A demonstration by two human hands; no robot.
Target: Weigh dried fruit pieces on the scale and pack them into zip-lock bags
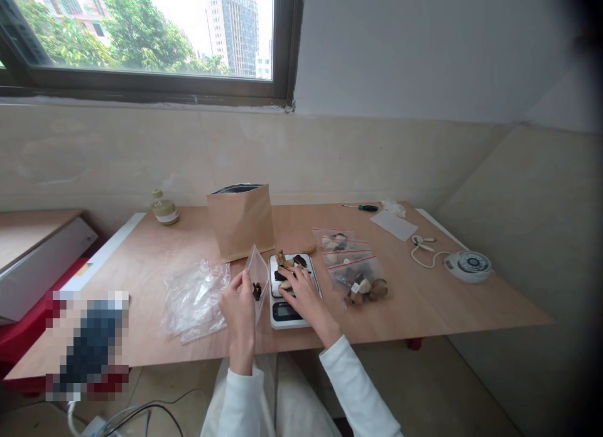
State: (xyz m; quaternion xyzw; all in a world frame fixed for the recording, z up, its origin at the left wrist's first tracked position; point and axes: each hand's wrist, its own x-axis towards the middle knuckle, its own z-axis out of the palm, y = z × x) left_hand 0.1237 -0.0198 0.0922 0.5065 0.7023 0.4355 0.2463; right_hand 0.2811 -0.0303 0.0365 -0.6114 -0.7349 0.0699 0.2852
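Clearly your left hand has the light job: it pinches a small clear zip bag by its side edge and holds it upright with the mouth up, just left of the scale. The film is thin, limp and probably slick, so I judge it will fold or slide unless you grip it close to the stiff zip strip. A few dark pieces already sit in its bottom corner.

Next comes the digital kitchen scale, lying flat near the table's front edge. Your right hand rests on its platform, fingers loosely curled down over the brown and dark dried chunks heaped there. I cannot tell whether any piece is actually held between the fingertips. The chunks look dry, hard, irregular and very light, likely brittle, so take them 1 or 2 at a time by their broad faces.

Further right lie 3 filled zip bags in an overlapping row. Behind the scale stands a brown paper pouch, open at the top.
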